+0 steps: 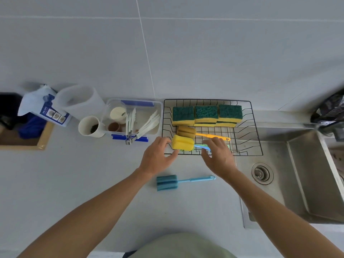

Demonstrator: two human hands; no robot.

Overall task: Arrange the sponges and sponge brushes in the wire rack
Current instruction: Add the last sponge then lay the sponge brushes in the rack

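A black wire rack (pixel 204 99) stands on the counter against the wall, next to the sink. Three green-and-yellow sponge stacks (pixel 206 112) line its back. In front of them lies a dark yellow sponge brush (pixel 186 131) with an orange handle. A bright yellow sponge brush (pixel 182 143) sits over the rack's front edge. My left hand (pixel 158 157) holds its sponge head, and my right hand (pixel 217 155) pinches its green-blue handle, which is mostly hidden. A blue sponge brush (pixel 167 182) lies on the counter below my hands, handle pointing right.
Left of the rack is a clear plastic box (pixel 160 112) with blue clips, holding tongs and cups. Further left are a white mug (pixel 89 125), a white tub (pixel 80 101) and a paper bag (pixel 44 107). The steel sink (pixel 297 175) lies to the right.
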